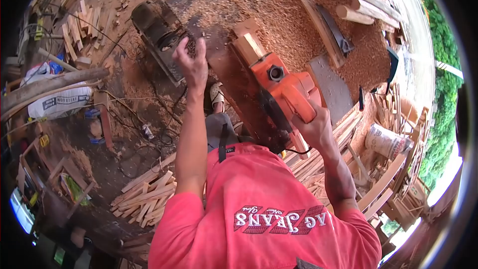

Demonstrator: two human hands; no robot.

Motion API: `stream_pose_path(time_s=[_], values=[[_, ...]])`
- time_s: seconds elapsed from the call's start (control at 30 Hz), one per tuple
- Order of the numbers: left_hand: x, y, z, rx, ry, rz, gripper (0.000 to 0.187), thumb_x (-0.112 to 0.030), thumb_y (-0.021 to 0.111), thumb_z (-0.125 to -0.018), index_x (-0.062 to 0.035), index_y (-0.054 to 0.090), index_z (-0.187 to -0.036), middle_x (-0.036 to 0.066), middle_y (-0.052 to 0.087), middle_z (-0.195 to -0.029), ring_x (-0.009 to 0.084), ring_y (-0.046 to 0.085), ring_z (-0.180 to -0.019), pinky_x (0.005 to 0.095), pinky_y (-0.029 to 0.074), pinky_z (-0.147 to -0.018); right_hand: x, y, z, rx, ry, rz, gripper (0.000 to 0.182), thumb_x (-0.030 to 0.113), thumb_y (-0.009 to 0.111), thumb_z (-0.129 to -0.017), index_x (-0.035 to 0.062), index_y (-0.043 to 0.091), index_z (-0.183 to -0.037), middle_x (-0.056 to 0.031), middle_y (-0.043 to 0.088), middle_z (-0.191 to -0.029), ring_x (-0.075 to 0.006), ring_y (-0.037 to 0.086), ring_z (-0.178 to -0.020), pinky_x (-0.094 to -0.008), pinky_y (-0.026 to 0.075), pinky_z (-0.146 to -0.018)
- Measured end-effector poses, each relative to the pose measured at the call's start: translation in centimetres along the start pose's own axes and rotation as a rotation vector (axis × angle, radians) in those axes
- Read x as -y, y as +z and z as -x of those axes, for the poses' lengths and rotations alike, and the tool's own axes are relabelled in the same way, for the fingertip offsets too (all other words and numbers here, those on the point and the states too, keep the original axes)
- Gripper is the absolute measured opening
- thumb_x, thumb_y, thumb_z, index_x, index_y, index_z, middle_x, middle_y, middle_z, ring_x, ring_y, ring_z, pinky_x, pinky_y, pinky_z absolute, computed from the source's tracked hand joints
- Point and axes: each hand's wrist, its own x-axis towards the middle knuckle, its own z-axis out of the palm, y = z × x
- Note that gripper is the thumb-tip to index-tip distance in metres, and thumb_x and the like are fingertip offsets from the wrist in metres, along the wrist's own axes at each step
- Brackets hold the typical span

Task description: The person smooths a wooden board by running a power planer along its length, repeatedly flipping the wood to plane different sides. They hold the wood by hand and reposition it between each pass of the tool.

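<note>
My right hand (314, 123) is wrapped round the rear handle of an orange power planer (286, 87). The planer rests on a pale length of wood (248, 45), which sticks out beyond its front and behind it. My left hand (193, 62) is raised to the left of the planer, fingers apart and partly curled, with nothing in it. Below and beside the wood lies a brown board or bench surface (231, 82). Wood shavings (279, 17) are heaped beyond the planer.
A dark machine (158, 37) stands left of my left hand. Round wooden pieces (366, 7) and a handsaw (334, 27) lie at the upper right. Wood strips (147, 201), cables and a white sack (59, 100) are on the floor at left. A bucket (386, 140) stands right.
</note>
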Motion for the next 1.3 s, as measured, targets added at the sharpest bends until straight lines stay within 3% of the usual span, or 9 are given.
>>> stream_pose_path(time_s=[0.1, 0.17, 0.43, 0.53, 0.63, 0.83, 0.87, 1.03, 1.3], values=[[3.7, -4.6, 0.8, -0.063, -0.092, -0.098, 0.066, -0.045, 0.068, -0.092, 0.0030, 0.050, -0.135, 0.017, 0.043, -0.132, 0.0253, 0.048, -0.115, 0.0376, 0.042, -0.100, 2.7, 0.7, -3.5, 0.041, 0.033, -0.008, 0.032, 0.014, 0.067, -0.081, -0.0012, 0.067, -0.109, -0.0205, 0.068, -0.077, -0.0295, 0.073, -0.076, -0.0359, 0.055, -0.069], [5.2, -7.3, 2.1, -0.104, -0.148, -0.060, 0.066, -0.045, 0.067, -0.093, 0.0035, 0.050, -0.134, 0.020, 0.044, -0.131, 0.0264, 0.048, -0.114, 0.0381, 0.042, -0.099, 4.8, 1.7, -5.8, -0.027, -0.045, -0.078, 0.030, 0.013, 0.069, -0.078, -0.0038, 0.067, -0.103, -0.0113, 0.067, -0.079, -0.0119, 0.063, -0.078, -0.0305, 0.051, -0.070], [5.0, -10.9, 6.0, -0.152, -0.200, -0.035, 0.061, -0.041, 0.064, -0.095, 0.0057, 0.051, -0.132, 0.019, 0.053, -0.127, 0.0260, 0.054, -0.114, 0.0379, 0.042, -0.101, 9.5, 1.9, -11.5, -0.087, -0.205, -0.102, 0.038, 0.018, 0.073, -0.078, -0.0019, 0.067, -0.110, -0.0080, 0.069, -0.086, -0.0126, 0.060, -0.079, -0.0298, 0.050, -0.072], [4.2, -8.0, 7.3, -0.120, -0.136, 0.008, 0.055, -0.039, 0.066, -0.095, 0.0037, 0.055, -0.127, 0.014, 0.058, -0.120, 0.0215, 0.057, -0.107, 0.0345, 0.043, -0.099, 8.8, -1.6, -7.5, -0.125, -0.217, -0.314, 0.039, 0.019, 0.076, -0.075, -0.0019, 0.068, -0.107, -0.0010, 0.065, -0.080, -0.0086, 0.055, -0.071, -0.0264, 0.046, -0.065], [0.3, -2.6, 9.8, 0.050, -0.112, -0.066, 0.057, -0.037, 0.067, -0.094, 0.0052, 0.051, -0.128, 0.019, 0.050, -0.128, 0.0255, 0.054, -0.112, 0.0370, 0.043, -0.099, 4.8, -5.3, -2.2, -0.207, -0.211, -0.218, 0.040, 0.018, 0.075, -0.075, -0.0022, 0.068, -0.108, -0.0059, 0.071, -0.091, -0.0109, 0.063, -0.080, -0.0264, 0.051, -0.071], [-2.8, 11.7, 17.0, 0.138, 0.102, -0.261, 0.117, -0.045, 0.079, -0.075, 0.0107, 0.006, -0.149, 0.036, 0.027, -0.146, 0.0477, 0.030, -0.135, 0.0546, 0.021, -0.115, -7.5, -7.0, 11.2, -0.363, 0.241, -0.270, 0.024, 0.014, 0.073, -0.075, -0.0021, 0.067, -0.092, 0.0004, 0.058, -0.069, -0.0090, 0.050, -0.059, -0.0270, 0.040, -0.053], [-3.1, 12.9, 17.7, 0.073, 0.114, -0.398, 0.118, -0.032, 0.077, -0.075, 0.0093, -0.004, -0.150, 0.037, 0.018, -0.151, 0.0497, 0.021, -0.140, 0.0554, 0.015, -0.117, -9.8, -6.7, 13.5, -0.399, 0.316, -0.313, 0.022, 0.013, 0.073, -0.073, -0.0017, 0.066, -0.089, -0.0006, 0.057, -0.066, -0.0100, 0.051, -0.056, -0.0289, 0.041, -0.051], [-2.0, 13.9, 17.5, -0.007, 0.085, -0.256, 0.111, -0.014, 0.070, -0.068, 0.0094, 0.000, -0.151, 0.036, 0.014, -0.152, 0.0493, 0.014, -0.143, 0.0545, 0.011, -0.120, -16.5, -5.1, 24.2, -0.606, 0.531, -0.476, 0.015, 0.009, 0.071, -0.073, -0.0006, 0.062, -0.079, 0.0001, 0.054, -0.061, -0.0105, 0.050, -0.052, -0.0293, 0.039, -0.049], [0.2, 12.9, 17.4, 0.052, 0.064, -0.199, 0.116, -0.033, 0.073, -0.064, 0.0117, 0.010, -0.150, 0.035, 0.010, -0.154, 0.0475, 0.009, -0.145, 0.0541, 0.006, -0.119, -22.6, -3.8, 33.0, -0.665, 0.660, -0.529, 0.020, 0.007, 0.073, -0.072, -0.0017, 0.066, -0.089, 0.0007, 0.059, -0.069, -0.0095, 0.054, -0.060, -0.0278, 0.043, -0.055]])
